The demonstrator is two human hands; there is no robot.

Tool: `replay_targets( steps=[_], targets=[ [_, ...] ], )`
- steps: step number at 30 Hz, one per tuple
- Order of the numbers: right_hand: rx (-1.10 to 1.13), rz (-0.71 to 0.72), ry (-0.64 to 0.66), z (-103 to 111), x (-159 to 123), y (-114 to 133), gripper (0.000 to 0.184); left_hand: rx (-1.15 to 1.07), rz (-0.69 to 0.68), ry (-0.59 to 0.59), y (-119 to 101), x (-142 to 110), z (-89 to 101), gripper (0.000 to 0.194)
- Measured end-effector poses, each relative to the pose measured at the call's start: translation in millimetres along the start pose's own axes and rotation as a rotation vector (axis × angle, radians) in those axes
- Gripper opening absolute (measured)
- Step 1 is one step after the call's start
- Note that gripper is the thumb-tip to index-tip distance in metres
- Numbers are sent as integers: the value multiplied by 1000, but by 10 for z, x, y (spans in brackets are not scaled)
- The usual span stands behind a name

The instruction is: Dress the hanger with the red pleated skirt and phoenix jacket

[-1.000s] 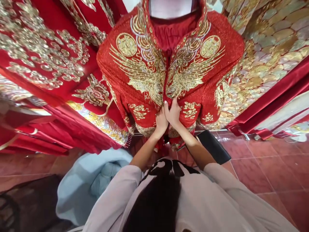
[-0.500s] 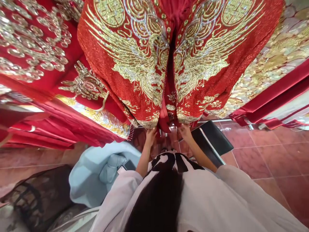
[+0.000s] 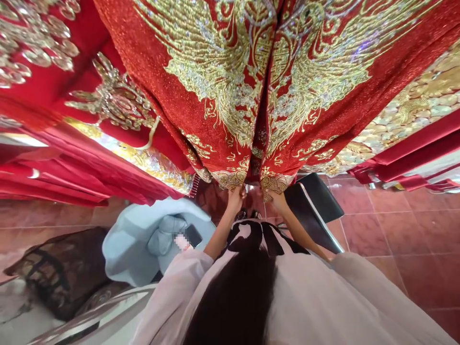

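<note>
Both hands are down at the hem, a little apart from each other: the left hand (image 3: 235, 197) has its fingers curled on one front corner of the red jacket (image 3: 224, 91), the right hand (image 3: 275, 198) grips the other. The jacket, thick with gold embroidery, fills the upper middle of the frame, its front edges meeting near the top and parting slightly lower down. A beaded red garment (image 3: 122, 100) hangs at upper left. From here I see a pale blue seat (image 3: 125, 235) at lower left and a black chair (image 3: 321, 196) right of centre.
</note>
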State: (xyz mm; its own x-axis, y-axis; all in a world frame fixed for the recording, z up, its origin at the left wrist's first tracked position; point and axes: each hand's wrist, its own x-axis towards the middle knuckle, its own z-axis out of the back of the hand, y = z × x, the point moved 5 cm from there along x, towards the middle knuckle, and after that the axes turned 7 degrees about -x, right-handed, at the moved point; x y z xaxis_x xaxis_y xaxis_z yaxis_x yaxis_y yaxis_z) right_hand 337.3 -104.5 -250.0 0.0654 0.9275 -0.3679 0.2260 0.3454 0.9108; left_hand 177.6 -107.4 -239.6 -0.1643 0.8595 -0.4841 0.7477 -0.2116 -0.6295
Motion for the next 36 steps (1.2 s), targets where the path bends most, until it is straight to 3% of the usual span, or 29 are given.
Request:
replay_targets(
  steps=[5, 11, 22, 36],
  targets=[
    [61, -14, 27, -238, -168, 88, 22, -34, -52, -27, 58, -155, -127, 32],
    [82, -19, 0, -260, -296, 167, 42, -92, -142, -119, 141, -338, -130, 47],
    [294, -70, -28, -399, -516, 172, 48, -119, -181, -111, 191, -531, -136, 50],
    [325, -87, -62, -396, -545, 93, 52, -178, -107, -97, 154, -592, -134, 52]
  ],
)
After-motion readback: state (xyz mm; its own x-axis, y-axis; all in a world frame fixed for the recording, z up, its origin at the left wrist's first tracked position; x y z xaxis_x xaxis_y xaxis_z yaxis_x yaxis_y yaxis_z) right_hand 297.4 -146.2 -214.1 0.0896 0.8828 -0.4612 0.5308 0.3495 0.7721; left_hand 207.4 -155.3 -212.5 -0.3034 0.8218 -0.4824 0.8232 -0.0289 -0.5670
